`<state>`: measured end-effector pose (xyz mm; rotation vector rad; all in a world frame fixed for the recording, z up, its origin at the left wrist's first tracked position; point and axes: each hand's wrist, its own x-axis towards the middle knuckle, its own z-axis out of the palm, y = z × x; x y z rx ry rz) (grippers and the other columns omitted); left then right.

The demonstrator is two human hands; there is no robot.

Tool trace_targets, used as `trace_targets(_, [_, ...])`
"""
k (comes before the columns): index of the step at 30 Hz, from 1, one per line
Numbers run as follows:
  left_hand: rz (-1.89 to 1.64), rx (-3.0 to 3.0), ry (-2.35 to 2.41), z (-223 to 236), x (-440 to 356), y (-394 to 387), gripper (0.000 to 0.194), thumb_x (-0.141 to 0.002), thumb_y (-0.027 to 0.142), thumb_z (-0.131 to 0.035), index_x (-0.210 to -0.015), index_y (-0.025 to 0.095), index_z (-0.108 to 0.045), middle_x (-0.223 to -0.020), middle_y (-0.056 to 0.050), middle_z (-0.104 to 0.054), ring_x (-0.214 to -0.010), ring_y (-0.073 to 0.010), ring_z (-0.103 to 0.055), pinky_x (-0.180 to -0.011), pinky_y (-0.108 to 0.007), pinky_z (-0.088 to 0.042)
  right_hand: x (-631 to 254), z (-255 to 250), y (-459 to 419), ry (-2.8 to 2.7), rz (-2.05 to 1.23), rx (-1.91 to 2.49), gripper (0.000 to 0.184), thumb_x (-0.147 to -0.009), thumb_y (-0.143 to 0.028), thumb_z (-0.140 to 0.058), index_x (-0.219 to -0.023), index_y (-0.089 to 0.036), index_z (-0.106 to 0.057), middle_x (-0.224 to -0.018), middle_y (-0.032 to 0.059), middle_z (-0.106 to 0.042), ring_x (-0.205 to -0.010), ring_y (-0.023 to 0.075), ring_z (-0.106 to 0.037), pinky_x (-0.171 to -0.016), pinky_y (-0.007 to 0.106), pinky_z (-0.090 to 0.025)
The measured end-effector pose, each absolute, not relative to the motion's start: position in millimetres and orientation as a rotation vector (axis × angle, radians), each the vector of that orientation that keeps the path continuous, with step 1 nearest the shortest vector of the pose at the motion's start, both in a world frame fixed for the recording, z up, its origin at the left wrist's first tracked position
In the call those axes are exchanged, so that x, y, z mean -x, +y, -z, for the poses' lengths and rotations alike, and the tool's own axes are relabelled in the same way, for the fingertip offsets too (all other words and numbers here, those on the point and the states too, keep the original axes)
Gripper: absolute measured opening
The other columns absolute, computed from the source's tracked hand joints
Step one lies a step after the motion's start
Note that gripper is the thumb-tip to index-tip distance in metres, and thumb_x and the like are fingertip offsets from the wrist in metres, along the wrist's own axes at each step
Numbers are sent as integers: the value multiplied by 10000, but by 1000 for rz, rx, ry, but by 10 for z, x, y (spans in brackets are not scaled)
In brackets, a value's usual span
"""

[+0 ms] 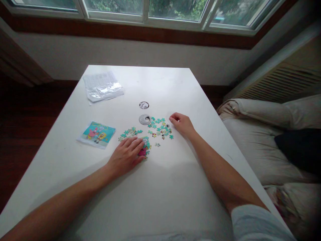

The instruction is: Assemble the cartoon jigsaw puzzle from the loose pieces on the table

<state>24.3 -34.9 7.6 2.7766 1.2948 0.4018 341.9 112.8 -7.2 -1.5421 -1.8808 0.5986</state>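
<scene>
My left hand (125, 156) lies with its fingers stretched out over a partly joined jigsaw puzzle (142, 152), covering its left side. Pink and turquoise parts of the puzzle show beside the fingers. To the right, my right hand (183, 125) is closed in a pinch at the edge of a spread of loose jigsaw pieces (160, 129). What its fingertips hold, if anything, is too small to make out. Another cluster of turquoise pieces (129, 133) lies just beyond my left hand. A small pair of joined pieces (157, 144) sits nearer to me.
Two round, shiny metal-looking discs (144, 119) lie behind the pieces. At the left is a cartoon picture card (99, 134) in clear wrapping. A clear plastic bag (104, 87) rests at the white table's (160, 201) far left. A sofa (245, 147) stands right of the table.
</scene>
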Motion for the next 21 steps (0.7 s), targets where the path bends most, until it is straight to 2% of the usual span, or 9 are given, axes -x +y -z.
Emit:
trace_targets(3, [-399,-2789,1281,-66,-261,-376,505,-1013,452,-560,-1434,173,-578,-1464,-124,-605,-1390,-313,-506,-1179,-489,-402,-3477,34,1115,-2166,-507,1502,98,-870,-262,-641,-868,-211,-724,-778,11,-662,-729,166,-561,-697,284,-402])
trace_targets(7, [-368,-2787,1303,-35,-250,-378,502,-1018,435,-551,-1445,172,-563,-1502,-122,-571,-1421,-316,-476,-1199,-501,-390,-3482,0,1082,-2306,-431,1443,92,-880,-283,-683,-914,-217,-737,-801,23,-648,-775,183,-564,-734,291,-410])
trace_targets(12, [-370,-2780,1307,-34,-240,-415,431,-1012,355,-562,-1408,187,-589,-1485,-120,-582,-1433,-318,-462,-1190,-521,-409,-3446,0,1048,-2344,-379,1452,86,-879,-254,-698,-945,-221,-741,-813,25,-635,-792,189,-562,-752,295,-406])
trace_targets(21, [-398,-2704,1321,-40,-247,-413,435,-1006,353,-568,-1422,227,-580,-1508,-111,-563,-1446,-308,-458,-1199,-540,-407,-3433,80,1045,-2317,-291,1438,69,-919,-242,-665,-929,-230,-732,-806,35,-635,-811,211,-555,-773,321,-399])
